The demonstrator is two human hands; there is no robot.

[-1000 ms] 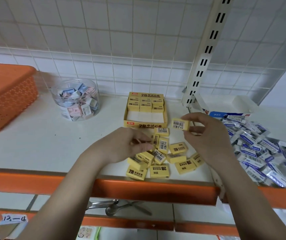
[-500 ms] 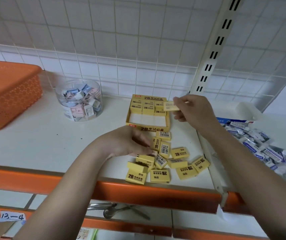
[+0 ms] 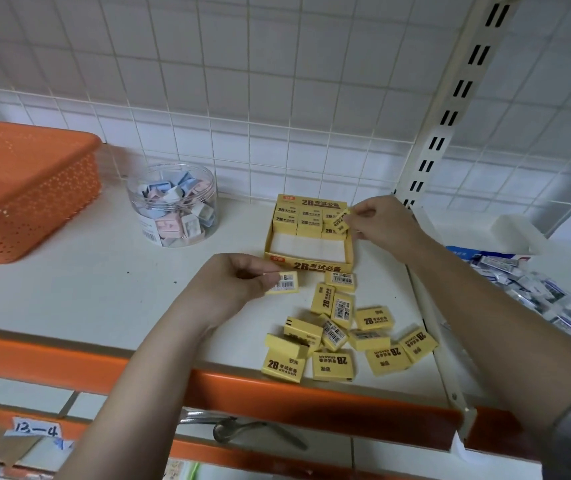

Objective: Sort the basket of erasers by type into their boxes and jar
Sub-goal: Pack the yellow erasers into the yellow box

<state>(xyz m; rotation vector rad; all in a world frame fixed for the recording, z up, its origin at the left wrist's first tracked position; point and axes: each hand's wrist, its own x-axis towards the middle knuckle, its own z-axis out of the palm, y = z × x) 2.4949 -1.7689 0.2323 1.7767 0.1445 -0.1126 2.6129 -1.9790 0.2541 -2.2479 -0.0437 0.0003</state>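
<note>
Yellow eraser (image 3: 341,220) is pinched by right hand (image 3: 379,221) over yellow box (image 3: 308,266); it should be seated flush beside packed rows. Left hand (image 3: 232,282) pinches another eraser (image 3: 284,283) before the box.

Yellow erasers (image 3: 337,336) with black print, perforated orange basket (image 3: 31,188), white-tiled wall (image 3: 242,81).

We are seeing the orange basket (image 3: 31,188) only in part, because the left edge is cutting it off. The pile of blue and white erasers (image 3: 533,289) is running out of the picture at the right, and it is too blurred for reading any print. The right hand (image 3: 386,221) is covering one corner of the yellow box (image 3: 308,263). The left hand (image 3: 232,284) is hiding one end of the yellow eraser (image 3: 285,283) it is pinching.
</note>
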